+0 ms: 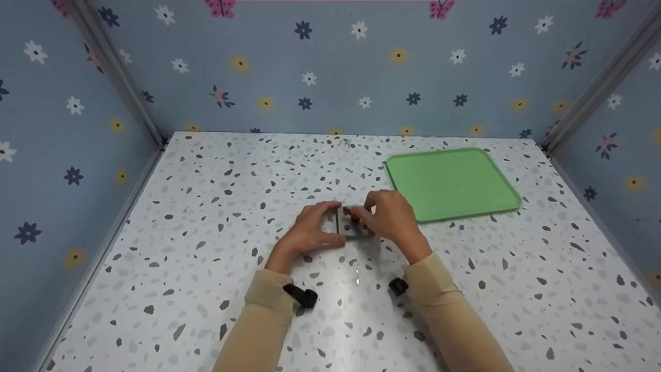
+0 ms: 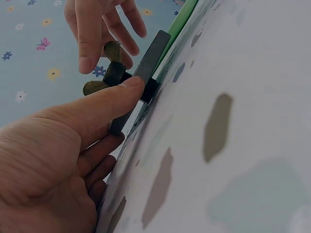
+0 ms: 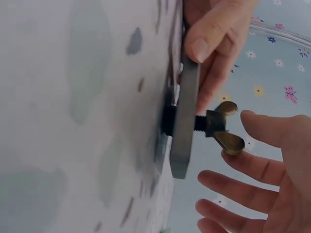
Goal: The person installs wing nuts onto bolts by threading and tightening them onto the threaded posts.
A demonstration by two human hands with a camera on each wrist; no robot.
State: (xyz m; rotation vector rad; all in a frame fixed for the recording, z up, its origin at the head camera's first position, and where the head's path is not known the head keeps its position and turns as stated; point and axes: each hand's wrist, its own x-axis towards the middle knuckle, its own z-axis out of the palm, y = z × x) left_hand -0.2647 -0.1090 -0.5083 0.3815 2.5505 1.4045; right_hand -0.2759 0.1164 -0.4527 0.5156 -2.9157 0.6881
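A small grey metal plate with several holes is at the middle of the table. My left hand grips its edge, thumb on the near side and fingers on the far side. A black threaded bolt passes through the plate, its dark head below. On the bolt's upper end sits a brass-coloured wing nut. My right hand is around the wing nut, thumb and fingers loosely extended. In the right wrist view its index fingertip is right at one wing, and the thumb tip is close to the other.
A green tray lies behind and to the right of my right hand. The speckled white table is bordered by blue flowered panels at the back and both sides. Black camera mounts are on both sleeved wrists.
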